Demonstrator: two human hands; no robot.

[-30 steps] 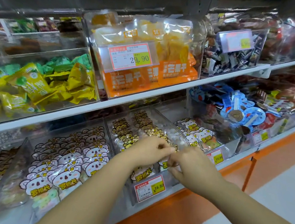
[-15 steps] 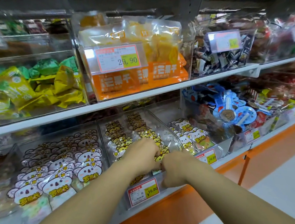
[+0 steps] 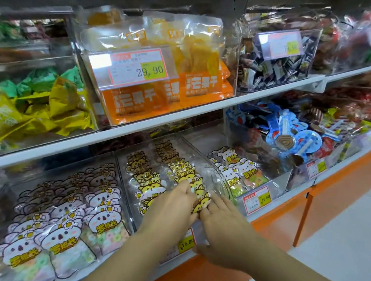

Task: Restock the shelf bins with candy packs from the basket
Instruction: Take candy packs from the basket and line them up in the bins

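- Left hand [image 3: 170,208] reaches into the middle bin [image 3: 218,185] on the lower shelf [image 3: 281,202], fingers fairly straight and lying on the tops of the yellow cat packs; its thumb is hidden, so I cannot tell whether it pinches anything
- Right hand [image 3: 224,230] meets it from the right, fingers bent against the edge of the front pack [image 3: 202,201], which stands upright at the very front of that bin, just above the price tag [image 3: 186,242]
- Behind the front pack, two rows of the same yellow packs run back through the middle bin, so it looks close to full
- On the left, the koala packs [image 3: 62,230] fill their bin from front to back
- On the right, the white bear packs [image 3: 235,166] sit only at the front of their bin, with bare space behind; that one probably wants more stock
- No basket shows in this view, so how many packs are left to put out cannot be told
- My reading: the hands are seating and squaring the front pack, and the restock is well along but not finished
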